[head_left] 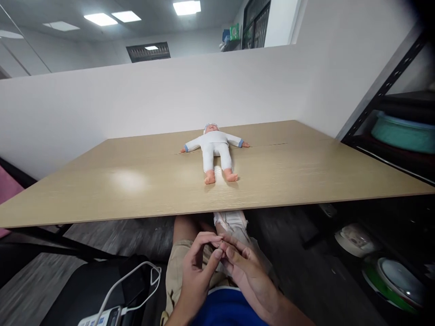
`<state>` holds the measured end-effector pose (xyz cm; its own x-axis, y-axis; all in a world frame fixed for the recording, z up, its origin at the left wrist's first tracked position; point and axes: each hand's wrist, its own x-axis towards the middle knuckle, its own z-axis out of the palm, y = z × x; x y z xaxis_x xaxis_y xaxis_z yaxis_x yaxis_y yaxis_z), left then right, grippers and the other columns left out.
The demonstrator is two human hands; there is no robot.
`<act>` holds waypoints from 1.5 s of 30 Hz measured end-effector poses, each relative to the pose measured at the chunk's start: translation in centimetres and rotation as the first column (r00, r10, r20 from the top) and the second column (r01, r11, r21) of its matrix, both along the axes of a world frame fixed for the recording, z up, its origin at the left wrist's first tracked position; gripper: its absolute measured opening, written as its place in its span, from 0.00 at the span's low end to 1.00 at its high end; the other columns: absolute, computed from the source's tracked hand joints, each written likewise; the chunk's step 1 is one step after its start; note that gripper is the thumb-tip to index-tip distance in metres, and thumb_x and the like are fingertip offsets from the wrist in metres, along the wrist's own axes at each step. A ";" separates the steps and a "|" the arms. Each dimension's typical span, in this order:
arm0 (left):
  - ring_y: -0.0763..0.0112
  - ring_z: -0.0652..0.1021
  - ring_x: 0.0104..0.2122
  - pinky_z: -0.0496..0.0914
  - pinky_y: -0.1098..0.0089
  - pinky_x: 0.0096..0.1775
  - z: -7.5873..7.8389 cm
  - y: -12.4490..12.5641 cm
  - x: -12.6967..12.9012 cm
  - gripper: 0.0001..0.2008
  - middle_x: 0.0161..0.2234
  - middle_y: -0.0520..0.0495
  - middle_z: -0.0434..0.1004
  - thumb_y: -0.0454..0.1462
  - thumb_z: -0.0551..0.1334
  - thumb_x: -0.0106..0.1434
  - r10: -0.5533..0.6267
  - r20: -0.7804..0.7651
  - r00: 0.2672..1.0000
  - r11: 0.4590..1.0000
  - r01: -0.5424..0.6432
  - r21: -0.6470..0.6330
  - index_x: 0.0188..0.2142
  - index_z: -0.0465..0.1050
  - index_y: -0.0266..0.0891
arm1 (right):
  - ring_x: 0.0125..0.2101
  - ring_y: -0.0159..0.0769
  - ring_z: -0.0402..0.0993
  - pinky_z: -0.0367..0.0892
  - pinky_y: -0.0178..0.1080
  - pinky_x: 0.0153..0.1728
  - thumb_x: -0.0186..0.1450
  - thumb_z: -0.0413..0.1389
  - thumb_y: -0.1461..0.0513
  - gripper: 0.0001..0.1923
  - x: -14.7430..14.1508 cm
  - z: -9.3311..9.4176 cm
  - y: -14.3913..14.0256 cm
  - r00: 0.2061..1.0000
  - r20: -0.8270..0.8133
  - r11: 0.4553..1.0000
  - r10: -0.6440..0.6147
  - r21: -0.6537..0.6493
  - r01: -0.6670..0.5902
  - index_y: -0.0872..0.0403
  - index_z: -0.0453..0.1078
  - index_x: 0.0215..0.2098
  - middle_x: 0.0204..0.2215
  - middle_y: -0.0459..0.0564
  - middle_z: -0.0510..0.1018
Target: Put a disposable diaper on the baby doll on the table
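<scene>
Lying face-up on the table (142, 181), the doll (215, 149) sits well beyond both hands (222, 267).

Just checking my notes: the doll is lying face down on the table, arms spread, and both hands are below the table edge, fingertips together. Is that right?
Not quite. The head view shows the doll lying face up on the table; the rest holds: arms spread, left hand and right hand below the edge, fingertips together.

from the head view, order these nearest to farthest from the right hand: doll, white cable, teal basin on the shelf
1. white cable: low left, beside the lap, closest to the right hand.
2. doll: straight ahead, lying on the table.
3. teal basin: far right, up on the black shelf.
</scene>
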<state>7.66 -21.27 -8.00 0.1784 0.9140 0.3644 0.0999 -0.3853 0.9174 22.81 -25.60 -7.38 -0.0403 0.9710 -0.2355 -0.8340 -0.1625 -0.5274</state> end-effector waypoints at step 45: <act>0.62 0.80 0.48 0.78 0.56 0.54 3.0 0.5 -1.2 0.23 0.46 0.45 0.79 0.20 0.69 0.65 -0.001 -0.176 0.984 0.748 0.118 0.654 0.54 0.84 0.43 | 0.47 0.50 0.82 0.79 0.51 0.51 0.78 0.53 0.36 0.30 0.8 0.7 -4.2 0.861 0.494 0.950 -0.120 0.310 -0.045 0.41 0.88 0.58 0.52 0.55 0.86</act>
